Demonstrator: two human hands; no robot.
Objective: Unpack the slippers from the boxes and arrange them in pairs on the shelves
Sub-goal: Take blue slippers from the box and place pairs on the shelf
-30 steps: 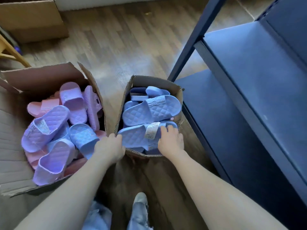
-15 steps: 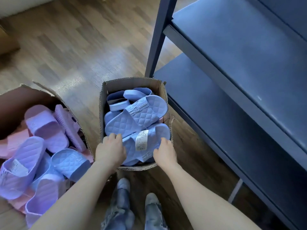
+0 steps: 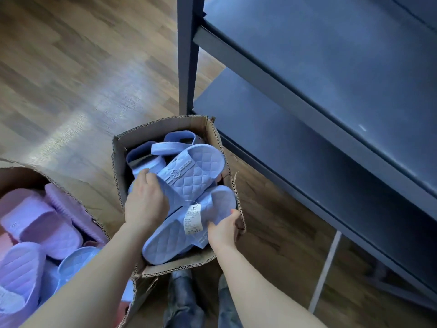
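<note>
A small cardboard box (image 3: 165, 129) on the floor holds several light blue quilted slippers. My left hand (image 3: 145, 202) grips the heel end of the upper blue slipper (image 3: 196, 174), which lies across the box. My right hand (image 3: 223, 229) holds the right side of the lower blue slipper (image 3: 170, 237), whose white paper tag (image 3: 194, 218) hangs over its strap. More blue slippers (image 3: 165, 147) lie underneath at the back of the box. A dark blue metal shelf unit (image 3: 331, 74) stands to the right with bare shelves.
A larger open cardboard box (image 3: 71, 192) at the left holds several purple and pink slippers (image 3: 40, 228). The shelf's upright post (image 3: 189, 55) stands just behind the small box. Wooden floor (image 3: 82, 67) stretches to the back left. My feet show below the box.
My left hand has moved forward from the box's near edge onto the upper slipper. My right hand has taken hold of the lower tagged slipper, which now sits tilted and lifted toward me. The view shifted right.
</note>
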